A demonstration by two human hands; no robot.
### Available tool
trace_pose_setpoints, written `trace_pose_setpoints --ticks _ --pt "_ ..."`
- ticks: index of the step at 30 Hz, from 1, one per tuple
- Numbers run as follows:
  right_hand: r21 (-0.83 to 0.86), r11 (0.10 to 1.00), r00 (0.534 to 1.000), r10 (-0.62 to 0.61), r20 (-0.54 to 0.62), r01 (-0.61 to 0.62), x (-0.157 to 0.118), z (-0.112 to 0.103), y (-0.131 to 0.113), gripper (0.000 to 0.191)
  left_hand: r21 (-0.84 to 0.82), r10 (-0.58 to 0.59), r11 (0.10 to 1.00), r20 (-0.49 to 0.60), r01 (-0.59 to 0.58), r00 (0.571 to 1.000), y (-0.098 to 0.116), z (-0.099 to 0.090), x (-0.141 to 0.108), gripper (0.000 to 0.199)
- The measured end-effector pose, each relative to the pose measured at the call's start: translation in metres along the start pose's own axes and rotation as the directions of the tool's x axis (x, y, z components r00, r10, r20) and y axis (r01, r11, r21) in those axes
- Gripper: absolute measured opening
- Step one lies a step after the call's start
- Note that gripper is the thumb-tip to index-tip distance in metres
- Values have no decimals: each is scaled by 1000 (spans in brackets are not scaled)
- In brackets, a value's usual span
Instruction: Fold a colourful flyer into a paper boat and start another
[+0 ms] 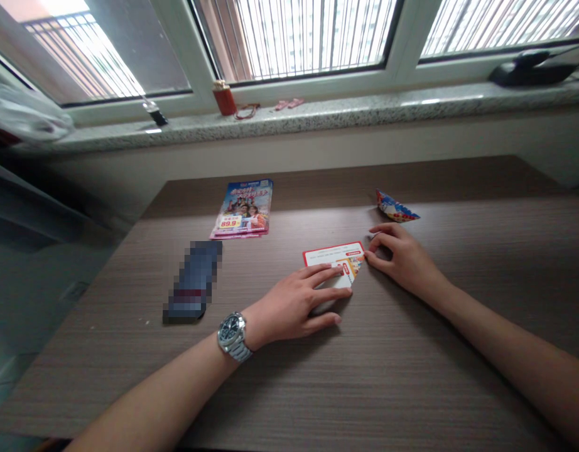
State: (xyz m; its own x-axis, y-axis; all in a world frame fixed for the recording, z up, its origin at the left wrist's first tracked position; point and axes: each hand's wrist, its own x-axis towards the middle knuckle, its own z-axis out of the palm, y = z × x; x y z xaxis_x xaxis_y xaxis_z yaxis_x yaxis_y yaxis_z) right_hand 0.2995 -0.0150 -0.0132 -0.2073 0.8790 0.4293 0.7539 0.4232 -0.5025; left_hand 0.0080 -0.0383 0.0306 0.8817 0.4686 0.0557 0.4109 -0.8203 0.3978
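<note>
A partly folded paper leaflet (pixel 330 253), white with a red border, lies on the wooden table in front of me. One corner of it is turned over and shows a coloured printed part. My left hand (pixel 294 304) rests on the leaflet's near side with its fingers spread, hiding part of it. At the leaflet's right corner, my right hand (pixel 405 260) has thumb and forefinger pinched on the edge. Just beyond the right hand sits a folded paper piece (pixel 397 208), blue, red and yellow, pointed at its ends. A metal watch (pixel 232 333) is on my left wrist.
A stack of printed flyers (pixel 245 210) lies at the back left of the table (pixel 365 389). Nearer me is a dark, pixelated oblong object (pixel 193 285). On the granite windowsill (pixel 355 114) stand a red container (pixel 224 100) and a black device with cables (pixel 529 70).
</note>
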Motion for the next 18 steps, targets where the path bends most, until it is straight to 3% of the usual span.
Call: trace_pose_setpoints --ticks 13,18 --pt "-5 1000 999 3 -36 -3 -2 -4 -9 12 -6 -16 1000 -22 16 1000 2 0 0 45" --pt "43 991 991 -125 39 124 -6 -10 -26 10 6 -1 1000 -42 2 999 0 3 0 46"
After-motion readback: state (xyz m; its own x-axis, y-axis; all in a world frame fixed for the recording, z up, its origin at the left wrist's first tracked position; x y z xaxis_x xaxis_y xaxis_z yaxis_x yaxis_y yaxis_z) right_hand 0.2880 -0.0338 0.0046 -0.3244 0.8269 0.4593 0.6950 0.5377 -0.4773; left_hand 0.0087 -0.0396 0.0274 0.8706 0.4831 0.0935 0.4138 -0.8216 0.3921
